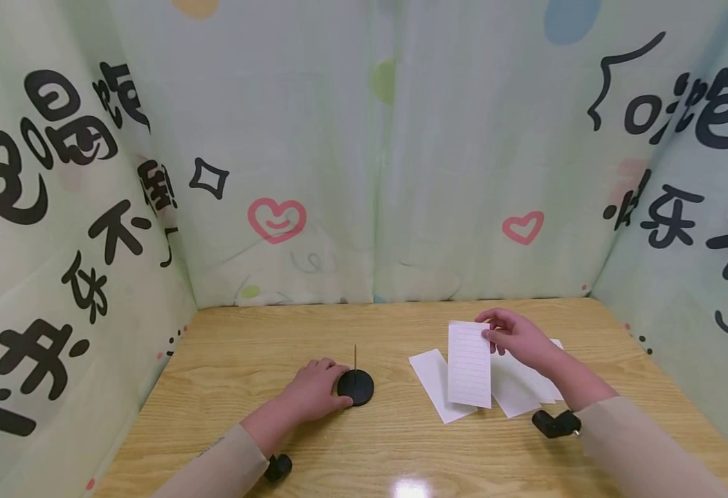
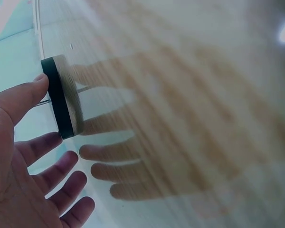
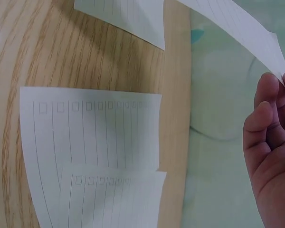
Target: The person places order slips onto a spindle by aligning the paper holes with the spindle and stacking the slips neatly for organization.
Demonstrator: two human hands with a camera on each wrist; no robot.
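My left hand (image 1: 314,391) rests on the table beside a bill spike (image 1: 355,391), which has a round black base and a thin upright rod. In the left wrist view, the thumb and index finger hold opposite edges of the base (image 2: 59,97); the other fingers spread loosely. To the right, my right hand (image 1: 516,337) pinches a lined white paper slip (image 1: 468,366) by its upper right edge, raised above the table. The right wrist view shows this slip (image 3: 232,23) bending away from the thumb and fingertips. Beneath it lie more slips (image 1: 432,380), partly covered.
Several overlapping lined slips (image 3: 92,128) with small checkboxes lie on the wooden table (image 1: 246,346) under the right hand. Printed curtains (image 1: 339,263) enclose the table at the back and both sides. A small black device (image 1: 556,423) sits at each wrist.
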